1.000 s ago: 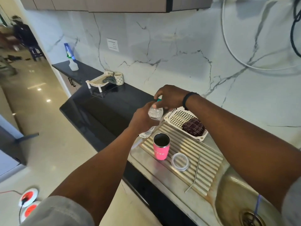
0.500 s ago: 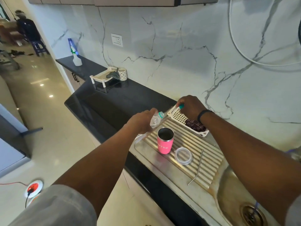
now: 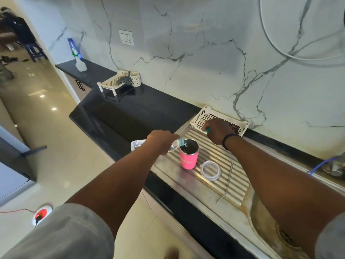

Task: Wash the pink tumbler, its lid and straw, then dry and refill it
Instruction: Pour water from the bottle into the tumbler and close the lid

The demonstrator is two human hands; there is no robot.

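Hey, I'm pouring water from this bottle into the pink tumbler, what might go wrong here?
The water bottle is tipped nearly flat in your left hand, its mouth just over the rim of the pink tumbler, so water may splash onto the drainboard. Nothing steadies the tumbler on those ridges; your right hand holds the cap, so a nudge might tip it.

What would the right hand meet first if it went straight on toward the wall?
Most likely the white basket. The right hand, shut on a teal cap, already hovers at the basket's front edge, with the dark cloth just behind; depth is unclear.
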